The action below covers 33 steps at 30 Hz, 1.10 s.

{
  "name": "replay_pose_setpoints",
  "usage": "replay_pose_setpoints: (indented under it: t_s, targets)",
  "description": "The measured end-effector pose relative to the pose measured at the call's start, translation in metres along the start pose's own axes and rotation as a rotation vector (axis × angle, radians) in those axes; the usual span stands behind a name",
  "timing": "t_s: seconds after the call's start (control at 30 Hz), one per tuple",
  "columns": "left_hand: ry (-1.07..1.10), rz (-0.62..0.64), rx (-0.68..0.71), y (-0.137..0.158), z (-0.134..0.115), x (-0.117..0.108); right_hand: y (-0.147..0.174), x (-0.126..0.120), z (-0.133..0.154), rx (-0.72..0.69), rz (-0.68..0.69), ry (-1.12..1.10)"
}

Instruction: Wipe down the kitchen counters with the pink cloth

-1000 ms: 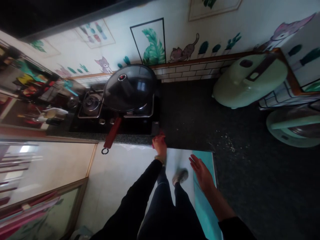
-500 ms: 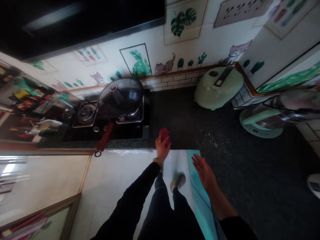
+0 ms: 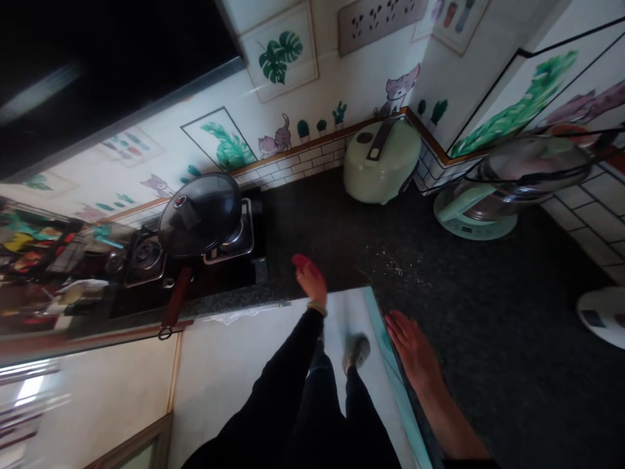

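My left hand is closed around a small red cloth, which is bunched up and partly hidden by the fingers. Both are at the front edge of the dark countertop, just right of the stove. My right hand has its fingers stretched out and holds nothing; it is over the counter's edge by the turquoise cabinet front. Whitish crumbs lie scattered on the counter, beyond my right hand and to the right of the cloth.
A lidded wok sits on the gas stove, its brown handle jutting past the counter edge. A green rice cooker stands against the back wall. Right of it is a pale green appliance with a glass kettle. A white round object is at far right.
The view has turned to the right, so the wok and cooker appear farther left. My left hand has shifted slightly along the counter with the cloth. My right hand has moved slightly right.
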<state>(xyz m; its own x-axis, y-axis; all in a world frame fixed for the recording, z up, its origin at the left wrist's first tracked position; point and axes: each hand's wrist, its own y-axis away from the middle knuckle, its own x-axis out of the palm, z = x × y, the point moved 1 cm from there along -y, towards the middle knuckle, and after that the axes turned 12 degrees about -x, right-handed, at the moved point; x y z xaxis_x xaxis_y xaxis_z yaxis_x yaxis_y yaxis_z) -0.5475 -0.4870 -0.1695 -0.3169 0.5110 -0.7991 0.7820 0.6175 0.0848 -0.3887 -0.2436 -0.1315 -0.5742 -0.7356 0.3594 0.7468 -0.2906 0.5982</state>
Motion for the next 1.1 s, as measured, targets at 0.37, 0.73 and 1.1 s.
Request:
replay_pose_setpoints:
  t_s: [0.37,0.73,1.1]
  targets:
    - [0.215,0.013,0.062,0.006,-0.062,0.016,-0.018,-0.020,0.032,-0.050,-0.035,-0.002]
    - [-0.020,0.016,0.017,-0.059,-0.028,0.015,-0.053,0.026,0.018,-0.052,-0.048,0.030]
    - [0.061,0.053,0.039,-0.134,-0.039,-0.018,-0.056,0.041,0.042,-0.118,-0.116,0.094]
